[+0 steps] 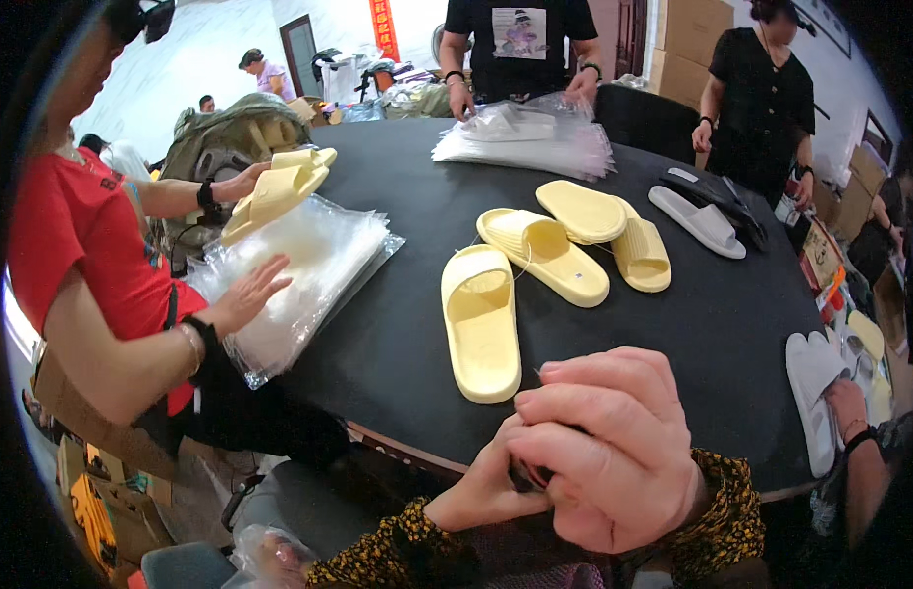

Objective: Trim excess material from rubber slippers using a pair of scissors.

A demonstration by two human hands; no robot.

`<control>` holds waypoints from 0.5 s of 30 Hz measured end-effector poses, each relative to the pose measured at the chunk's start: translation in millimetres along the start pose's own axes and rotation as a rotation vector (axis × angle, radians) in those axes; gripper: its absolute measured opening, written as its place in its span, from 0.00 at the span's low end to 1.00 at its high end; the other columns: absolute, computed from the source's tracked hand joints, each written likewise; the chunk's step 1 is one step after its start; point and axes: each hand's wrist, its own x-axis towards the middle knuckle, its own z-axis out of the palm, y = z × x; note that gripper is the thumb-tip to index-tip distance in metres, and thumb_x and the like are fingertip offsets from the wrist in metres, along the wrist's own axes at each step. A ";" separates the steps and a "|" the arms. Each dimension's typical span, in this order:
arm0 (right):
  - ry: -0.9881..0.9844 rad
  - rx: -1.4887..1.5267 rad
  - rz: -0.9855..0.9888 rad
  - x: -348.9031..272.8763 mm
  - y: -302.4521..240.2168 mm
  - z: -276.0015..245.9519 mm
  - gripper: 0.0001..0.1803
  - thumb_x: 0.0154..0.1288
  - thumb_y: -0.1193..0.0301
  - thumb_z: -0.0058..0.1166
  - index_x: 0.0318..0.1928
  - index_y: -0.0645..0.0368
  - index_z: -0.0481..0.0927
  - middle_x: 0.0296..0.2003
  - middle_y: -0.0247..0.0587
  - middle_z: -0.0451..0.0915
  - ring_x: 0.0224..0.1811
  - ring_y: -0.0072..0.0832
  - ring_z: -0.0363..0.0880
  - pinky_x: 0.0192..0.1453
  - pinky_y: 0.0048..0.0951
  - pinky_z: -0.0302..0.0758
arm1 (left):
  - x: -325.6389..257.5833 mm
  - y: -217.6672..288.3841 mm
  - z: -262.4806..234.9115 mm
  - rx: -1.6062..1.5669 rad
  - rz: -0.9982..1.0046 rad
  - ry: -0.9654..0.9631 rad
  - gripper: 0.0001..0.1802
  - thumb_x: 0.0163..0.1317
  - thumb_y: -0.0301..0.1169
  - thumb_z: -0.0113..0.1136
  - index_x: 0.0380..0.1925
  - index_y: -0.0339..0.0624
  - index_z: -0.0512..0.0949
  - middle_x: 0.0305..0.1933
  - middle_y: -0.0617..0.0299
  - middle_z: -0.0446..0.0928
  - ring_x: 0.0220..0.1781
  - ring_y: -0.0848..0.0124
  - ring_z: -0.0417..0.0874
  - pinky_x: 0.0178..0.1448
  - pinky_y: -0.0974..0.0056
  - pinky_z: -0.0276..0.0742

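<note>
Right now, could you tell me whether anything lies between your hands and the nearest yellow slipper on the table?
Nothing visible does. The right hand and left hand are clasped together at the table edge, and only bare black tabletop separates them from the nearest slipper.

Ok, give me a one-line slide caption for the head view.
Both hands, left hand and right hand, clasp a small dark object beside yellow slippers on a black table.

Bright, even indoor light, soft shadows, sheen on the plastic bags (309, 265), heavy fisheye bending and dark corners.
</note>
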 end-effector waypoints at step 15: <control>0.120 -0.069 0.001 -10.7 -26.3 8.1 0.09 0.48 0.72 0.54 0.33 0.56 0.78 0.37 0.35 0.78 0.40 0.34 0.77 0.44 0.34 0.71 | 2.1 80.7 -11.0 0.391 0.098 0.006 0.52 0.39 0.31 0.73 0.63 0.36 0.52 0.63 0.50 0.58 0.66 0.63 0.58 0.68 0.60 0.55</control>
